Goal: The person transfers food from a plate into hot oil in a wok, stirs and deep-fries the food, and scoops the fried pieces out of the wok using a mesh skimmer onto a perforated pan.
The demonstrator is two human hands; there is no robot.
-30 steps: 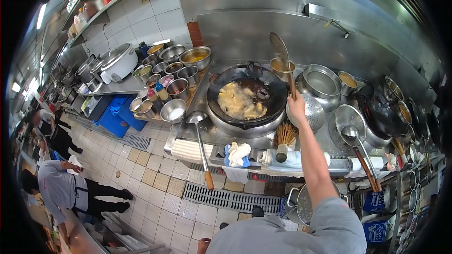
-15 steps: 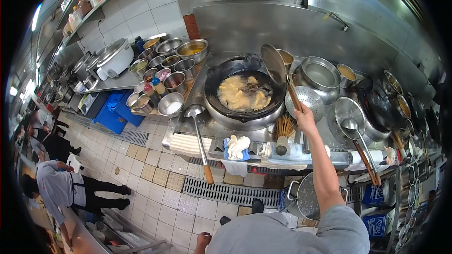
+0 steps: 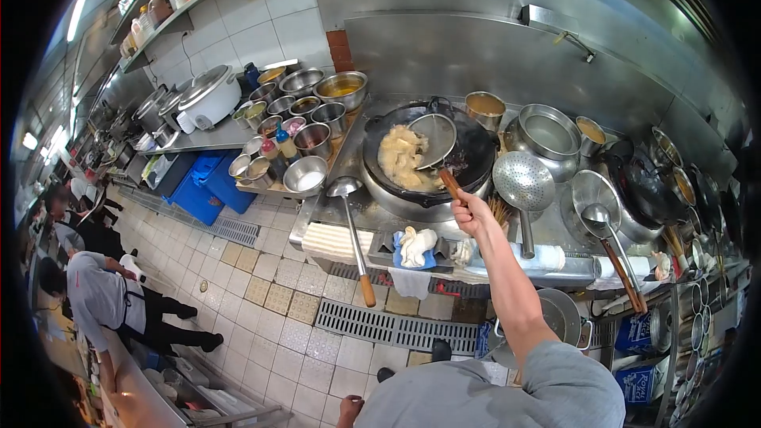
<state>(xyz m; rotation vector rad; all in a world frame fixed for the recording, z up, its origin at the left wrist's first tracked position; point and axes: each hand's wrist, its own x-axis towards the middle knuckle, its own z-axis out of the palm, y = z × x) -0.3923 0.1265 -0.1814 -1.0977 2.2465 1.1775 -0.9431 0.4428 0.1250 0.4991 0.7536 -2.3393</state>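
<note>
My right hand (image 3: 472, 214) is closed around the wooden handle of a mesh strainer (image 3: 436, 139). The strainer's round head is lowered into the black wok (image 3: 481, 154), next to the pale golden pieces of food (image 3: 402, 158) bubbling in oil. These pieces are bunched on the wok's left side. My left hand (image 3: 350, 406) hangs low beside my body at the bottom edge, away from the stove; its fingers do not show clearly. A perforated skimmer (image 3: 524, 180) lies just right of the wok, and a bamboo brush (image 3: 499, 211) is partly hidden behind my right hand.
A ladle (image 3: 346, 187) rests at the stove's left front, its handle jutting over the edge. Several seasoning bowls (image 3: 305, 175) stand left of the wok. A large pot (image 3: 561, 309) is on the floor under my right arm. Co-workers (image 3: 103, 293) stand at the far left.
My right hand has moved left and brought the strainer from raised at the wok's right edge down into the wok. The food now sits bunched to the left. The camera view has shifted slightly.
</note>
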